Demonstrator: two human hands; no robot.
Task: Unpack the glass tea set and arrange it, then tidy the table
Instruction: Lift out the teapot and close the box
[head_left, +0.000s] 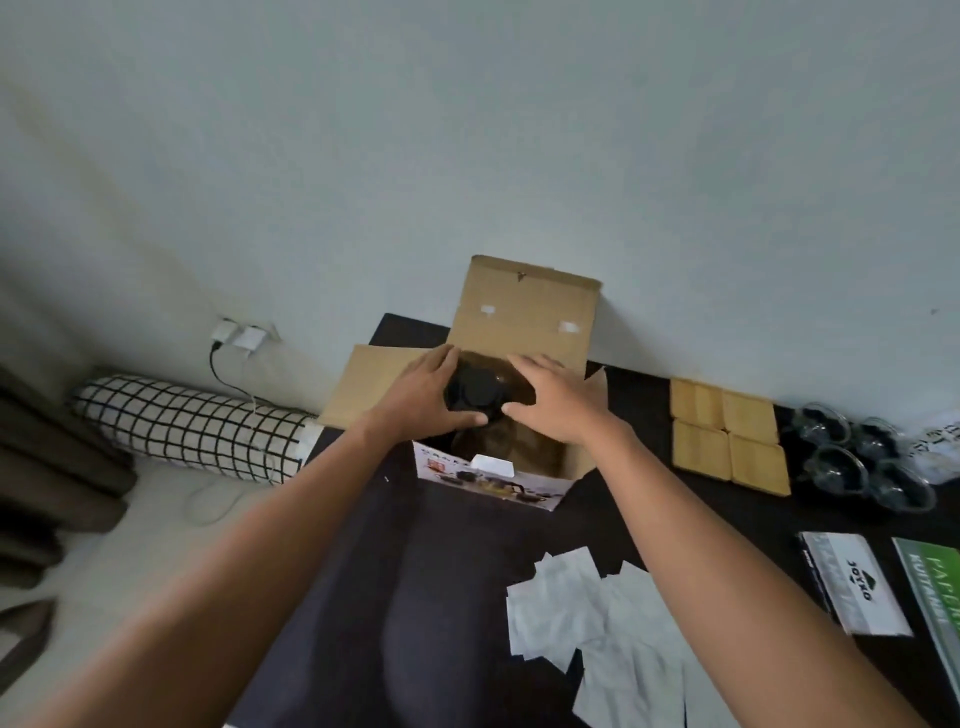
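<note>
Glass is what we're dealing with, so we'd treat the teapot (475, 396) as fragile, slick and probably heavier than it looks. It sits at the mouth of the cardboard box (493, 467), at about rim height, and we can't tell if it's clear of the box or resting on something inside. It looks dark and rounded from above, with a round lid-like disc in the middle. Honestly it's too dim to pick out a spout or handle.

Our left hand (423, 392) curls around its left side, thumb wrapped across the near edge. Our right hand (550, 397) cups the right side, fingers spread over the top and thumb tucked in close. So both hands are gripping it. We'd hold the body low on both sides and not trust the lid, since that could come loose.

Box flaps stand open at the back and left. To the right on the dark tabletop (649, 514), four wooden coasters (727, 434) lie in a tight square, and just beyond them is a cluster of glass cups (865, 462). White wrapping papers (587, 618) are scattered near us, with a leaflet (852, 587) and a green booklet (935, 592) at the right edge. Off to the left, a checked bolster (192, 428) lies on the floor by the wall.
</note>
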